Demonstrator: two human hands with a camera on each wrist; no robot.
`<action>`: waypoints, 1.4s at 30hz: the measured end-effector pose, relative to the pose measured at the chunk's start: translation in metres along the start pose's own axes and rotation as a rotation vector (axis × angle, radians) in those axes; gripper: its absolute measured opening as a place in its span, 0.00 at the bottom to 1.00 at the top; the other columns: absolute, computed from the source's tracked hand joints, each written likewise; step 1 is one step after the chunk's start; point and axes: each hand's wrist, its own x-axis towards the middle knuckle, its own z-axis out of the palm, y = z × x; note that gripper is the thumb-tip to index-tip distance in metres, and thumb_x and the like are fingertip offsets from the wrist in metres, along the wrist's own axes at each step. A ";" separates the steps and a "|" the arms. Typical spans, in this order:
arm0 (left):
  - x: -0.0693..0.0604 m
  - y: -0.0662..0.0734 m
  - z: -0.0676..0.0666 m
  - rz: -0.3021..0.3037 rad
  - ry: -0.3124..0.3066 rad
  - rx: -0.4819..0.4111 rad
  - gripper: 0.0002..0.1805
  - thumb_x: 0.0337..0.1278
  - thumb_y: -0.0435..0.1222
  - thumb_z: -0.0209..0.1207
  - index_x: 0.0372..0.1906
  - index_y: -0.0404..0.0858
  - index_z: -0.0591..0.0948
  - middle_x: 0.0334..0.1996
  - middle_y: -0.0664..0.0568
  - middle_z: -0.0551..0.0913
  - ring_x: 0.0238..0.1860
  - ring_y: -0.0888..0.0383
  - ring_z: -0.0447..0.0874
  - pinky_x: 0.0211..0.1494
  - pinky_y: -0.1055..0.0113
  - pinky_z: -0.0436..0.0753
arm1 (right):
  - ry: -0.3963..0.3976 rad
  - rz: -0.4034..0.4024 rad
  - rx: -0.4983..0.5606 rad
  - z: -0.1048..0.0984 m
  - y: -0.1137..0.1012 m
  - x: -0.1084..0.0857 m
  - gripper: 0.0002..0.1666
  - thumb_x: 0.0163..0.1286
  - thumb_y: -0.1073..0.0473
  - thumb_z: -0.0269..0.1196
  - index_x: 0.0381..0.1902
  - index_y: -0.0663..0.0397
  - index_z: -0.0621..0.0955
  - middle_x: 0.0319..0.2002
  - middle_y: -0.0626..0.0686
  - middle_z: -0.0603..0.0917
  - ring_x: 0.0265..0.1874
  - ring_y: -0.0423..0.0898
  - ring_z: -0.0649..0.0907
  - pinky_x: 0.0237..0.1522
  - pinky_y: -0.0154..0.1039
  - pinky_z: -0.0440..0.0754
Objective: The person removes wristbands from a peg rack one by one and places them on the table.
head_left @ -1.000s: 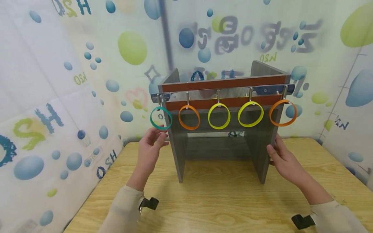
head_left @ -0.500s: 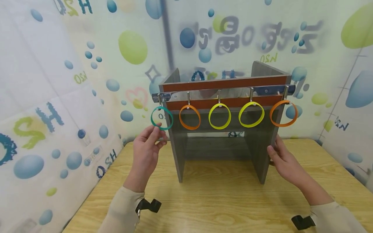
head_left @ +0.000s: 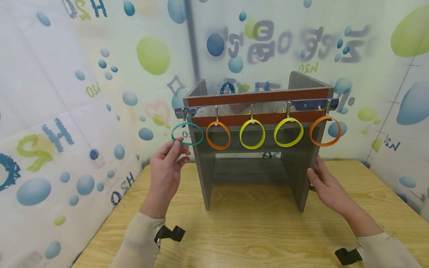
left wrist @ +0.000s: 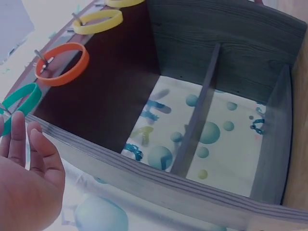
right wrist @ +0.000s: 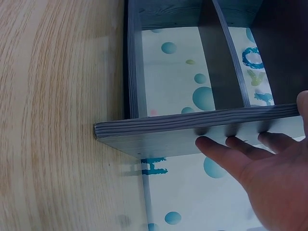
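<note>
In the head view my left hand [head_left: 165,167] pinches the lower edge of a teal wristband [head_left: 194,144] between thumb and fingertips. That band hangs from the leftmost hook of a metal hook rail [head_left: 305,105] and is pulled to a flatter oval. Beside it on the rail hang an orange wristband [head_left: 219,148], two yellow wristbands, and another orange wristband [head_left: 326,144] at the right end. My right hand [head_left: 330,186] grips the right side panel of a grey wooden rack [head_left: 299,175], thumb at the front edge, fingers against the outer face [right wrist: 178,139].
The rack stands upright on a wood-grain table [head_left: 251,234], with the rail across its red-brown front board [head_left: 258,97]. Patterned cloth walls [head_left: 100,149] with blue and green dots enclose the table behind and at both sides.
My left hand has risen from below the teal wristband and taken hold of its lower edge, pulling it slightly up and into a wider oval. The right hand stays on the rack.
</note>
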 end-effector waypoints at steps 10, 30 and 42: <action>-0.014 0.010 0.008 -0.024 -0.077 0.014 0.09 0.78 0.37 0.61 0.45 0.44 0.91 0.30 0.56 0.91 0.35 0.60 0.86 0.37 0.70 0.84 | -0.001 -0.014 0.000 -0.001 0.001 -0.003 0.43 0.91 0.50 0.41 0.86 0.33 0.28 0.80 0.79 0.55 0.74 0.82 0.65 0.59 0.71 0.81; -0.040 -0.015 -0.015 -0.359 -0.190 0.435 0.14 0.78 0.37 0.62 0.55 0.31 0.87 0.33 0.59 0.90 0.39 0.61 0.87 0.43 0.69 0.86 | -0.020 -0.017 -0.004 -0.002 0.002 0.000 0.44 0.91 0.50 0.42 0.86 0.32 0.28 0.81 0.78 0.53 0.75 0.82 0.64 0.59 0.70 0.82; -0.053 -0.034 -0.043 -0.518 -0.292 0.651 0.20 0.76 0.42 0.64 0.57 0.28 0.86 0.32 0.61 0.88 0.40 0.59 0.84 0.46 0.67 0.86 | -0.024 -0.023 0.007 -0.003 0.003 0.000 0.44 0.91 0.50 0.42 0.86 0.31 0.28 0.81 0.78 0.54 0.75 0.81 0.65 0.59 0.70 0.82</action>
